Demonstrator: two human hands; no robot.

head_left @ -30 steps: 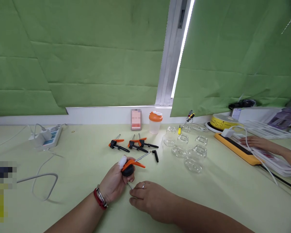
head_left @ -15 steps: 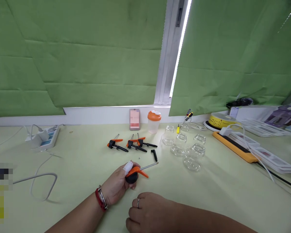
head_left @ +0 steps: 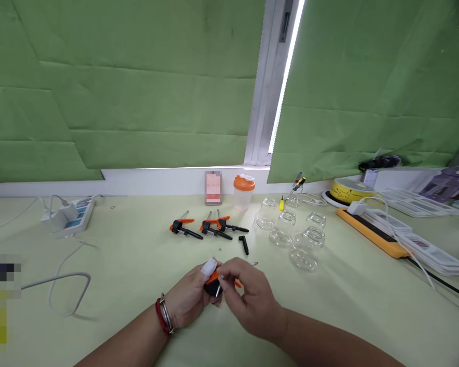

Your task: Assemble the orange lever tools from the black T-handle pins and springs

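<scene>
My left hand [head_left: 189,298], its thumb wrapped in white, is closed around a black-and-orange tool [head_left: 211,289] with a metal rod. The rod's tip shows beyond my right hand [head_left: 254,300], which covers the orange lever in part. Between the right thumb and forefinger I pinch a small metal pin [head_left: 218,290], held against the tool's black part. Several similar orange-and-black tools with rods [head_left: 214,230] lie farther back. A loose black L-shaped piece [head_left: 244,244] lies just in front of them.
Upturned clear glasses [head_left: 303,257] stand to the right, beside an orange-edged power strip [head_left: 371,234]. An orange-lidded cup [head_left: 244,192] and a phone [head_left: 213,188] stand at the back. Left are a white power strip [head_left: 80,219] and a grey cable [head_left: 76,275].
My right hand has risen from the table to the tool, now with a metal pin between its fingertips. My left hand, with the tool, has shifted slightly right.
</scene>
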